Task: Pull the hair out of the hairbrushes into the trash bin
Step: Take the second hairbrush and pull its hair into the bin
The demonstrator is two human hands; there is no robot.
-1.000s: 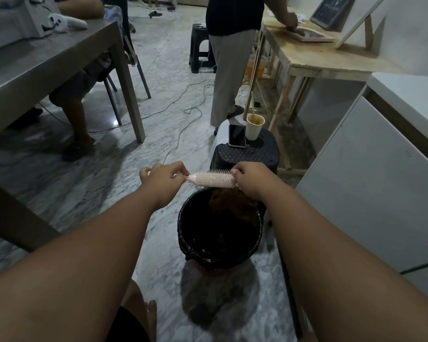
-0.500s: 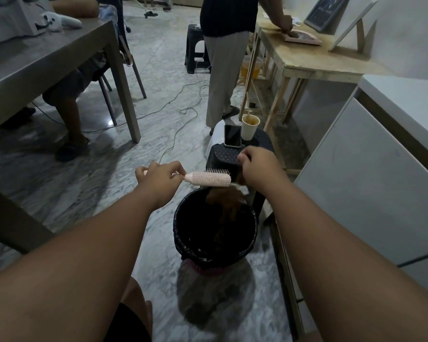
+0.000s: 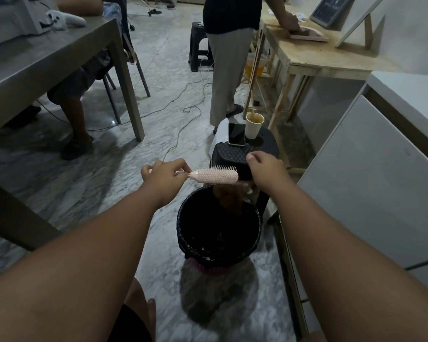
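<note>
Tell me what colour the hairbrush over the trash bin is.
Pale pink hairbrush, seen in the head view.

Phone (image 3: 236, 134) beside cup (image 3: 254, 125) on stool (image 3: 232, 154)

floor (image 3: 89, 174): trash bin (image 3: 253, 239), stool (image 3: 232, 154) | stool: phone (image 3: 236, 133), cup (image 3: 254, 125)

Left hand (image 3: 164, 177) grips handle of pink hairbrush (image 3: 214, 176), held level above black-lined trash bin (image 3: 219, 228). Right hand (image 3: 267, 171) just past brush tip, pinching brown hair clump (image 3: 229, 196) hanging over bin. Behind bin: black stool (image 3: 235, 153) carrying phone (image 3: 236, 134), paper cup (image 3: 254, 125).
</note>
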